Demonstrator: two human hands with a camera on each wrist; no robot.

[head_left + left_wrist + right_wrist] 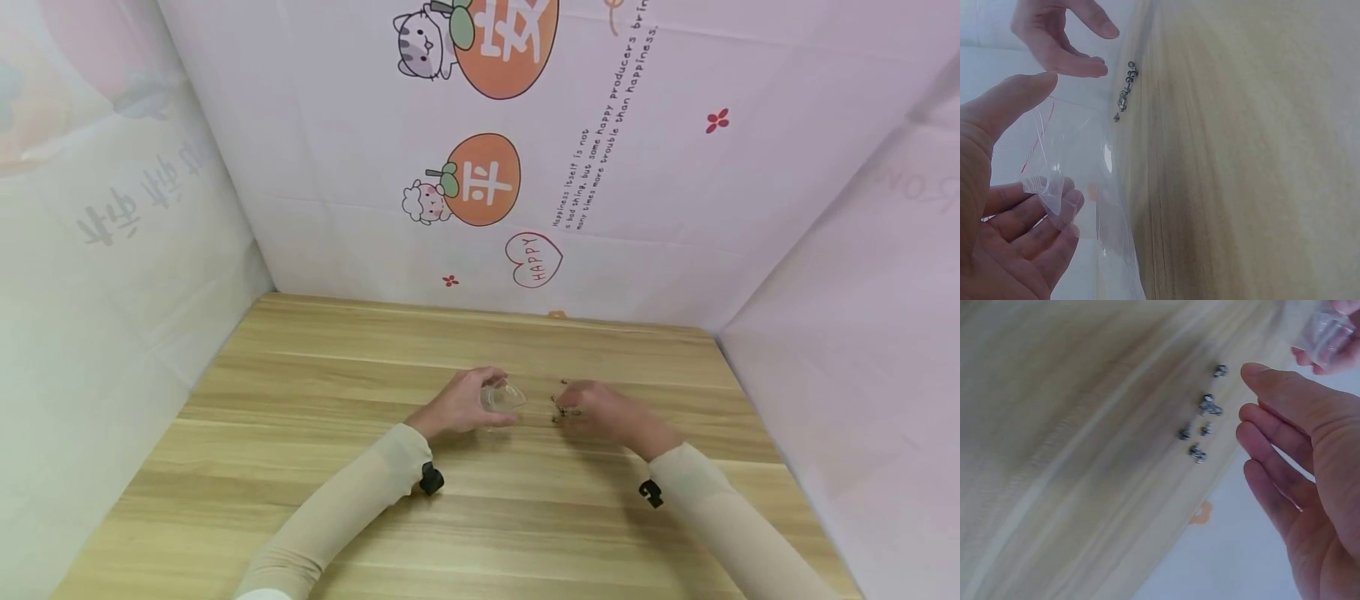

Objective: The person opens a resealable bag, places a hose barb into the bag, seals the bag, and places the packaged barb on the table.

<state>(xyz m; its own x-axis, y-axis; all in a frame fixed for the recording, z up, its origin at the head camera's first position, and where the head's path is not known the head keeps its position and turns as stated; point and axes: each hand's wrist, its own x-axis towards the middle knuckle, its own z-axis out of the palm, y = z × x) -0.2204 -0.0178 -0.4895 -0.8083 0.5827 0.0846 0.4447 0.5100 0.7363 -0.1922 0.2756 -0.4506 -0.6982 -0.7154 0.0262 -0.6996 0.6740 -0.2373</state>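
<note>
My left hand [459, 405] holds a clear plastic zip bag [504, 397] on the table, its thumb and fingers spread apart about the bag's mouth. In the left wrist view, a red line runs along the see-through bag [1052, 182], and the fingertips are against its film. Several small dark metal screws [1209, 406] lie loosely grouped on the wood to the right of the bag. Just beside them hovers my right hand [606, 410], blurred in the head view. Its fingers are loosely bent in the right wrist view, with nothing seen between them.
A wood-grain table [360, 525] lies beneath both hands. White printed cloth [337, 167] hangs behind it and along both sides. Each sleeve carries a small black device [431, 479] at the wrist.
</note>
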